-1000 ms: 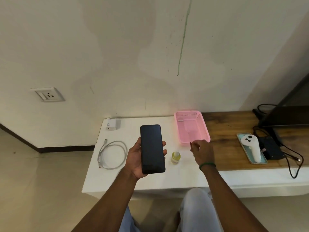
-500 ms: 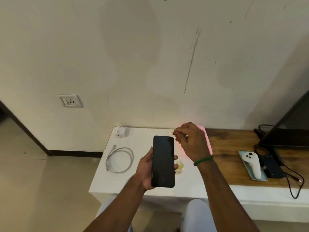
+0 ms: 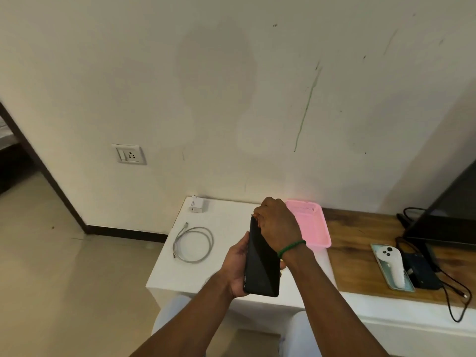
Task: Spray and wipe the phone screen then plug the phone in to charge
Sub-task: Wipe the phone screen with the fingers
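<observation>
A slim black glass-fronted phone (image 3: 261,264) is held above the near edge of the white table (image 3: 175,274), its dark screen tilted to the right. The left hand (image 3: 235,266) grips it along its left edge, fingers wrapped behind. The right hand (image 3: 277,222), with a green bead bracelet (image 3: 292,247) at the wrist, lies over the phone's far end with its fingers curled; whether it grips the phone or pinches something small cannot be told. A coiled white cable (image 3: 193,243) lies on the table to the left, with a white charger block (image 3: 196,205) beyond it. A pink plastic basket (image 3: 313,228) sits just right of the hands. A white wall socket (image 3: 129,154) is at far left.
</observation>
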